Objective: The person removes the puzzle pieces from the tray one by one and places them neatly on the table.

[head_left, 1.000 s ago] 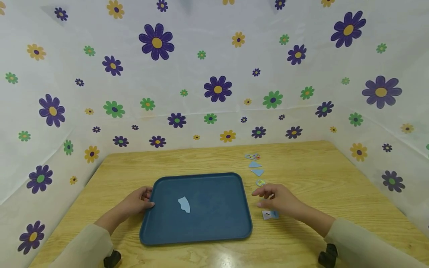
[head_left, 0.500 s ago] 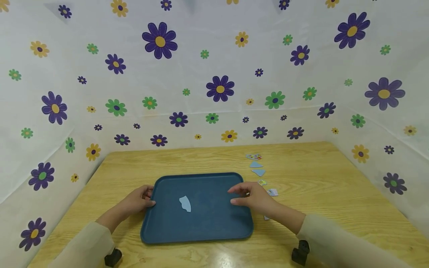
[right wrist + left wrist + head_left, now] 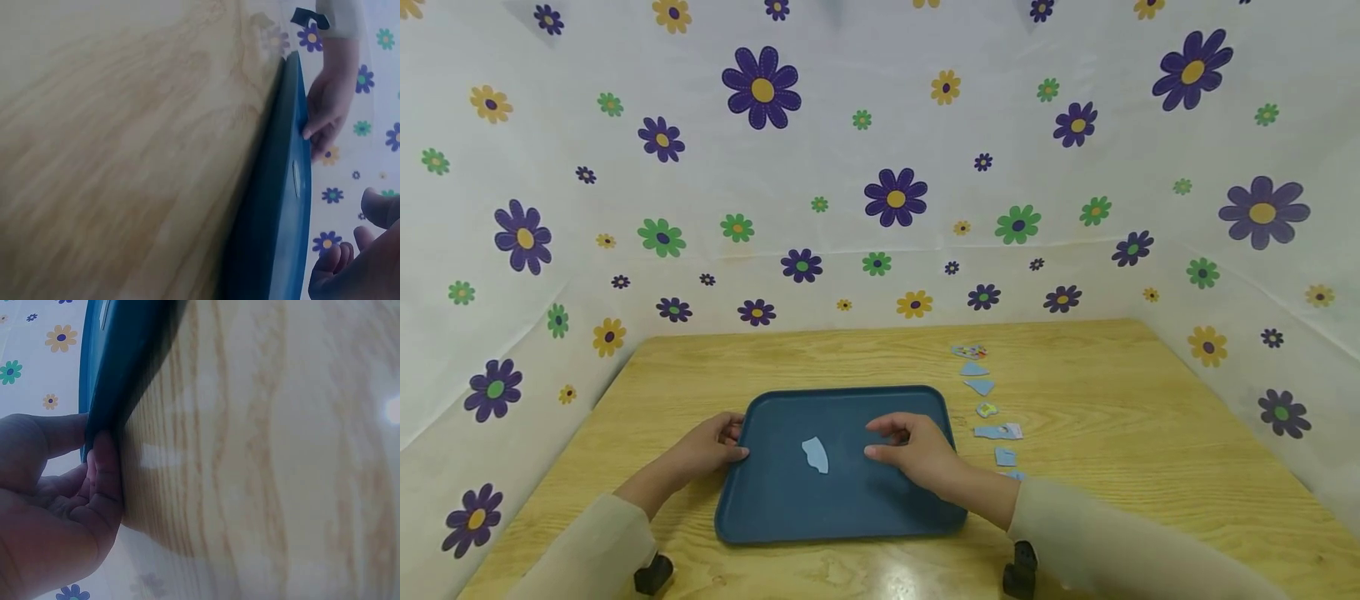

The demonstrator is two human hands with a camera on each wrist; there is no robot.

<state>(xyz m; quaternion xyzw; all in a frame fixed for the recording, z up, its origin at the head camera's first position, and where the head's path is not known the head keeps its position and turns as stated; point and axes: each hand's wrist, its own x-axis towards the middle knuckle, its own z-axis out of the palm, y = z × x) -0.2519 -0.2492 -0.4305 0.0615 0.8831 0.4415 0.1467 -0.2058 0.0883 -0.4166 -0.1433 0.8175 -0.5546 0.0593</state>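
Note:
A dark blue tray lies on the wooden table, with one light blue puzzle piece on its left half. My left hand grips the tray's left rim, thumb on top and fingers curled at the outer side; the left wrist view shows this left hand pinching the tray edge. Over the right half of the tray hovers my right hand, its fingers loosely bent and thumb apart. In the right wrist view, nothing shows between the fingers of the right hand.
Right of the tray, several puzzle pieces form a column: a colourful piece farthest, then plain blue ones, a yellow-green piece, a longer one and a small blue one. A flowered cloth surrounds the table.
My right hand has moved left from the column of pieces to over the tray, uncovering pieces beside it. My left hand keeps its grip on the rim; the light blue piece stays put.

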